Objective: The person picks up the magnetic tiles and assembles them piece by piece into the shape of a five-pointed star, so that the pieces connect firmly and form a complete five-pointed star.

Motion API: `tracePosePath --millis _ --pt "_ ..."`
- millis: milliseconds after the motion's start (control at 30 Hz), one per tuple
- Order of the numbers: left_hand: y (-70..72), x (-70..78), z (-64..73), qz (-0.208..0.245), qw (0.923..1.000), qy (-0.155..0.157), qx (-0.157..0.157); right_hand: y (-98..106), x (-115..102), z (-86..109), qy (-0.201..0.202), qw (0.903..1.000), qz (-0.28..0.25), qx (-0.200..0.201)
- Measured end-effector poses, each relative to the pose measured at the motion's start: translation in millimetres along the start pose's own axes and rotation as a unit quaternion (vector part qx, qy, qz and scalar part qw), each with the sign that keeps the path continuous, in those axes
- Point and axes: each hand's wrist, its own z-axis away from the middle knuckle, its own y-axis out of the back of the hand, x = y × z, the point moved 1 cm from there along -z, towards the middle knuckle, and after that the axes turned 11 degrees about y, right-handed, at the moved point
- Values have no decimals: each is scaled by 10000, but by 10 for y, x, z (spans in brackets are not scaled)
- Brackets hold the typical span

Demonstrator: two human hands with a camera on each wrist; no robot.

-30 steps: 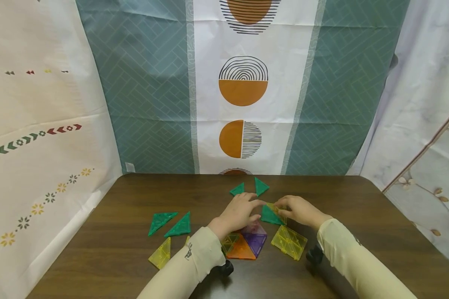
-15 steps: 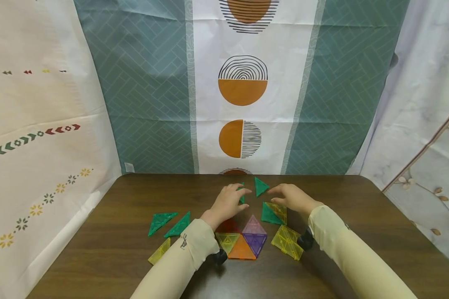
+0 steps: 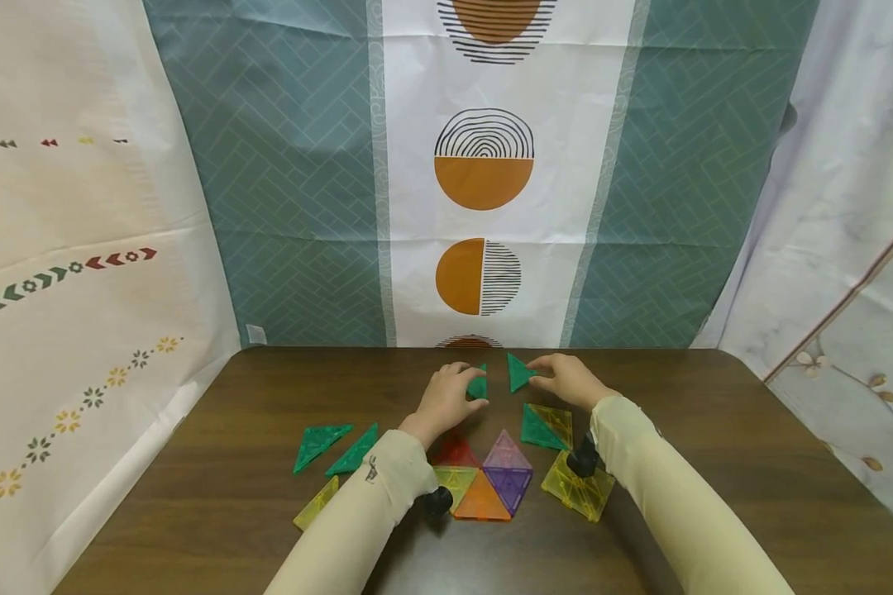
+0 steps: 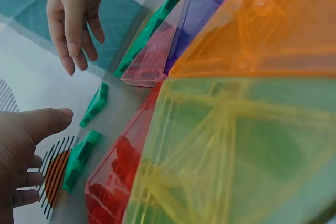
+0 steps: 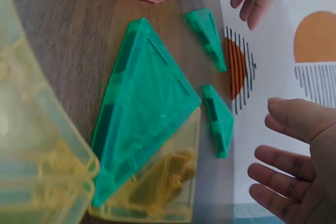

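Fingers (image 5: 281, 159) of the left hand (image 3: 445, 395) and right hand (image 3: 573, 382) are loose, empty, by two small green plastic triangles (image 3: 479, 385) (image 3: 518, 373) in the tabletop's (image 3: 268, 388) far middle, which a clumsy poke could slide away.

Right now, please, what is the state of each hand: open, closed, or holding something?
Left hand: open, holding nothing, near a far green triangle.
Right hand: open, holding nothing, near the other far green triangle.
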Motion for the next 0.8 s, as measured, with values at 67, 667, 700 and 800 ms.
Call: tracePosePath --millis 67,667,700,800 --pt "-34 -14 -16 123 9999 99 -39 -34 19 -41 -18 10000 -15 69" --pt "-198 -56 -53 -433 9979 457 137 -278 37 -189 -139 9990 267 -329" --pt "-195 -53 -57 -447 9979 460 119 -285 34 -195 -128 9988 293 -371" --pt "-186 -45 -68 -483 9977 466 32 -305 27 -217 -156 9979 389 -487"
